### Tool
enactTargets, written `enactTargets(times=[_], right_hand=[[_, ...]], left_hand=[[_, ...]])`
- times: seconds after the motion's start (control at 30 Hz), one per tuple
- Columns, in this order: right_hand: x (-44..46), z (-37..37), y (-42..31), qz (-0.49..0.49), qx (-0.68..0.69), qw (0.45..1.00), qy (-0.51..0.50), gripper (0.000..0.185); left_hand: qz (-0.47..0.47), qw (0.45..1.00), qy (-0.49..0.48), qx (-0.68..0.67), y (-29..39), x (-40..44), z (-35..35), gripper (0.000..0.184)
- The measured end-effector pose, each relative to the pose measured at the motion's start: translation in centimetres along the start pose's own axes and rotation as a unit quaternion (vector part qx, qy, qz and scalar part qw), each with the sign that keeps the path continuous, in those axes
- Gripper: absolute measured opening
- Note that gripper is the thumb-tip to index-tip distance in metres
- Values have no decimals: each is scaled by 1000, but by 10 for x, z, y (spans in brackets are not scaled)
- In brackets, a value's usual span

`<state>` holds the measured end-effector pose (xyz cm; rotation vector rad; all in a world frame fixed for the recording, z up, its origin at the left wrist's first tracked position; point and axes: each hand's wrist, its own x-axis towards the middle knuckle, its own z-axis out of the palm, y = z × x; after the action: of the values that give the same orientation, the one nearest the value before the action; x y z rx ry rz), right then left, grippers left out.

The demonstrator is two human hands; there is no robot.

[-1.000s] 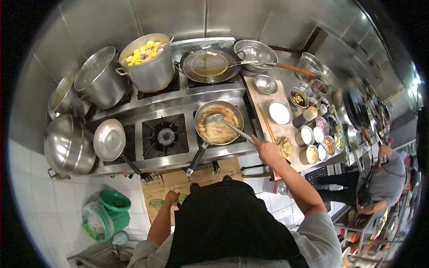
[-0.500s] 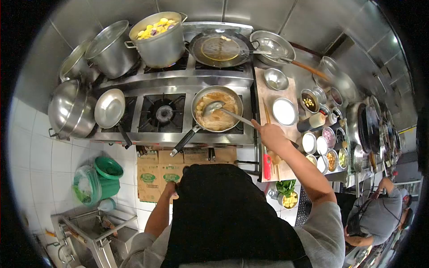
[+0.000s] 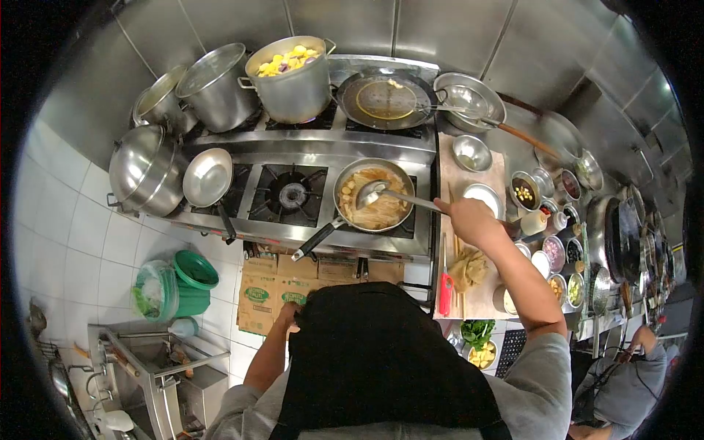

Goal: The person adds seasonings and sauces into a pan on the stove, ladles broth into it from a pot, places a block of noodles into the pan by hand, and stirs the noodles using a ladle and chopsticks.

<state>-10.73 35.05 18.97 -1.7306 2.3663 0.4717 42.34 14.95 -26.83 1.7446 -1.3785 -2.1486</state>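
My right hand is closed around the handle of a metal ladle. The ladle's bowl rests inside a frying pan on a front burner. Pale noodle-like strands in brown sauce fill the pan, with a few round pieces at its left side. The pan's black handle points toward me, and no hand is on it. My left hand hangs low beside the black apron; its fingers are mostly hidden.
A bare burner and a smaller pan lie left of the frying pan. Behind stand large pots and a wide pan. At right are a crumpled brown cloth, red-handled knife, ingredient bowls and another person.
The whole view has shifted, so the stove sits lower and farther right. The ladle's bowl has moved slightly right within the pan. The brown cloth shows more from behind my right arm.
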Motion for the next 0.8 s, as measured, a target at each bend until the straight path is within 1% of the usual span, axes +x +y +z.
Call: enactTargets(times=[0.03, 0.07, 0.1, 0.17, 0.23, 0.27, 0.33, 0.37, 0.43, 0.53, 0.57, 0.63, 0.67, 0.7, 0.73, 0.8], right_hand=[[1, 8, -3, 4, -6, 1000, -7, 50], [1, 12, -2, 8, -2, 1000, -8, 51], [2, 14, 0, 11, 2, 1000, -6, 51], [3, 13, 5, 9, 16, 1000, 10, 51], [-5, 7, 10, 27, 26, 999, 3, 50], [-9, 6, 10, 37, 31, 999, -4, 49], [-5, 15, -1, 56, 35, 997, -26, 49], [-4, 18, -3, 68, 35, 996, -34, 48], [-6, 19, 4, 68, 39, 997, -5, 48], [-15, 3, 4, 74, 49, 996, 12, 47], [-21, 1, 0, 81, 57, 995, 8, 47], [-7, 28, -5, 92, 82, 992, 5, 52], [-4, 36, -5, 99, 92, 991, 3, 54], [-8, 30, -4, 93, 95, 991, 0, 51], [-16, 21, -7, 107, 123, 987, 6, 49], [-35, 8, -17, 133, 182, 974, 16, 45]], left_hand=[[8, 996, -3, 87, 5, -2, 0, 7], [27, 982, -13, 188, 9, -5, 0, 9], [45, 964, -20, 262, 15, -6, 1, 11], [89, 927, -41, 362, 21, -5, -4, 15], [149, 879, -65, 448, 24, -1, -11, 19], [209, 841, -85, 491, 21, 7, -19, 21], [354, 746, -105, 555, 11, 24, -33, 25], [308, 754, -110, 569, 28, 15, -30, 30], [220, 782, -97, 576, 66, -8, -19, 42], [120, 826, -35, 549, 120, -55, 0, 60], [59, 846, -38, 529, 137, -70, 6, 56], [132, 844, -78, 514, 106, -30, -22, 54], [151, 803, -102, 568, 105, -23, -29, 53], [173, 757, -124, 618, 104, -16, -35, 52], [199, 709, -144, 662, 103, -10, -42, 54], [89, 787, -151, 591, 99, 2, -57, 59]])
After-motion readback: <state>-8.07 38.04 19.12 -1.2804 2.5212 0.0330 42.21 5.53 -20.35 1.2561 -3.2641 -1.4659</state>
